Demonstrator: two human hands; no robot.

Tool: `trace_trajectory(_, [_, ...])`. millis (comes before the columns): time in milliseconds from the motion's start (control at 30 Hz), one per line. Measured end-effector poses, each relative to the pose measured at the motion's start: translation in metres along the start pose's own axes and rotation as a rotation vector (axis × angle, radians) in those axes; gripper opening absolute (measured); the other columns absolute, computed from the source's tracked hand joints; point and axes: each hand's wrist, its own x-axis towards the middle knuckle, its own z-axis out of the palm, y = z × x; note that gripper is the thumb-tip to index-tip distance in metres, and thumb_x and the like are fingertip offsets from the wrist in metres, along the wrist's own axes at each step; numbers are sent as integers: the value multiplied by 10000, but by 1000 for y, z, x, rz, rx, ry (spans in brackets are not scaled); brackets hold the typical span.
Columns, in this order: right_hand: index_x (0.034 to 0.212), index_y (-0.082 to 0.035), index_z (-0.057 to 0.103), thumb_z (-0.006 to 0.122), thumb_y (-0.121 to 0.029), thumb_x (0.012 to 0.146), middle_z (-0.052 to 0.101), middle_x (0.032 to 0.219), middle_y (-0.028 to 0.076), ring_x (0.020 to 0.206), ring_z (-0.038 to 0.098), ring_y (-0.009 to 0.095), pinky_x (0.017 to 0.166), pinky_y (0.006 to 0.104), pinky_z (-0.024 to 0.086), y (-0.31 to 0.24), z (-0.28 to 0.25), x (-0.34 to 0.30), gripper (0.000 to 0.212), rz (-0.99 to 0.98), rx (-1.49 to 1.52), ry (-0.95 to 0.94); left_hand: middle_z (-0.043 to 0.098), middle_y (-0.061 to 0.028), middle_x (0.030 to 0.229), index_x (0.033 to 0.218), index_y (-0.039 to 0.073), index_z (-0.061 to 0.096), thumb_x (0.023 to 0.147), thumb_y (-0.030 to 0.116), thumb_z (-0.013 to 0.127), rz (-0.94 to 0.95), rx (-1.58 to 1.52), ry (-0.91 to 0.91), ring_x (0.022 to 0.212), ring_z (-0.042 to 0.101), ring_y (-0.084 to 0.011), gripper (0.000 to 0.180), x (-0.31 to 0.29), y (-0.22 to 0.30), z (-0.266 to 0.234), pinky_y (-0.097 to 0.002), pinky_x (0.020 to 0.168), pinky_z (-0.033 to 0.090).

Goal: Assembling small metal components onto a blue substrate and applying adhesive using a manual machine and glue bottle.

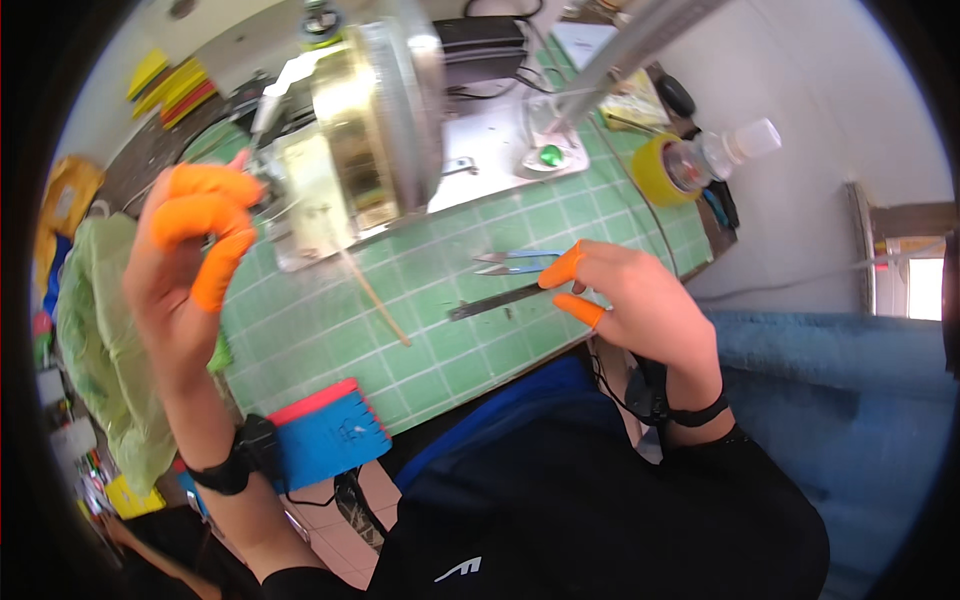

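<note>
My left hand (185, 235), with orange finger cots, is raised at the left side of a bench machine with a shiny gold-coloured drum (350, 130). Its fingers curl toward the thumb; whatever they may pinch is too blurred to make out. My right hand (640, 300), also in orange finger cots, hovers low over the green gridded mat (430, 370). Its index finger and thumb are apart, around the right end of a thin dark flat strip (495, 301). Beside that strip lie small metal snips (510, 265), their right end close to the index fingertip.
A thin wooden stick (375, 300) lies below the machine. At the mat's front left edge is a blue and red pad (330, 430). A clear-necked bottle with a yellow body (665, 170) stands at the right, near a grey slanted post (640, 50). Pale green plastic (110, 340) hangs at the left.
</note>
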Motion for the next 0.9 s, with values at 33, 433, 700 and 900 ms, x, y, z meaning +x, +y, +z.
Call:
trace_trajectory(33, [1017, -23, 669, 699, -19, 822, 638, 923, 127, 838, 643, 345, 705, 422, 528, -2, 9, 4, 197, -10, -67, -21, 615, -141, 1003, 962, -14, 601, 851, -24, 681, 17, -42, -3, 984, 593, -261, 138, 1, -5, 2, -539, 1050, 429])
trace_trajectory(433, [922, 12, 589, 671, 39, 771, 588, 840, 153, 752, 638, 334, 651, 405, 510, -22, 4, 11, 174, 38, -12, -326, 637, -113, 950, 904, 9, 604, 835, -7, 702, 8, 12, 6, 938, 600, -246, 121, 0, 2, -1, -512, 1048, 460])
trace_trajectory(700, [940, -4, 524, 686, -83, 908, 563, 890, 144, 629, 624, 210, 685, 390, 599, -45, -47, 13, 183, -279, 1044, 155, 648, -111, 939, 890, 11, 602, 820, -4, 713, 19, 31, 15, 936, 606, -248, 132, -1, -2, -2, -488, 1021, 489])
trace_trajectory(900, [991, -3, 470, 613, -146, 980, 546, 861, 156, 550, 615, 183, 674, 477, 625, -37, -93, 31, 202, -644, 971, 472, 643, -108, 937, 894, 11, 604, 815, -22, 712, 26, 23, 13, 947, 607, -247, 138, 1, -1, -1, -510, 1029, 483])
